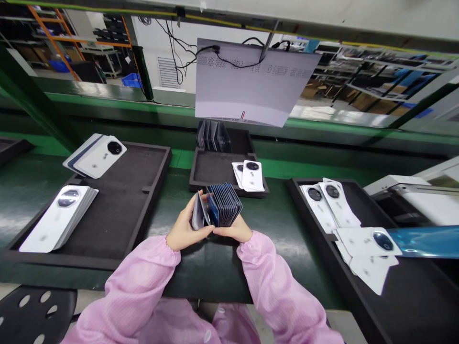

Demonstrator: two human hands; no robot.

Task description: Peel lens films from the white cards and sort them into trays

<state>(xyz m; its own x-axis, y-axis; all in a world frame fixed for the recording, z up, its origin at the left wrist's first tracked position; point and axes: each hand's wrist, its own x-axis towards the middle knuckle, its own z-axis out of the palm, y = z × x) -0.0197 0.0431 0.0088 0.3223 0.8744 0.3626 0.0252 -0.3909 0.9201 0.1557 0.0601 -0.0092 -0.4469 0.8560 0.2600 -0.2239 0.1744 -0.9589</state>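
Observation:
Above the green bench, my left hand (187, 228) and my right hand (234, 230) hold a fanned stack of thin, dark-edged phone back covers (225, 205). My left fingers grip the left end, where a few covers lean apart from the others. The rest of the stack leans over my right hand, whose fingers are partly hidden beneath it. Both thumbs meet at the lower front edge. Just beyond, a black foam tray (211, 167) bears two white covers with round camera rings (253, 176) and a row of dark upright covers (214, 135).
A large black tray (111, 215) on the left carries stacks of white covers (59, 217). On the right, another tray (304, 224) holds loose white covers (339, 203) and a blue glossy sheet (426, 241). A white panel (251, 86) with cables hangs ahead.

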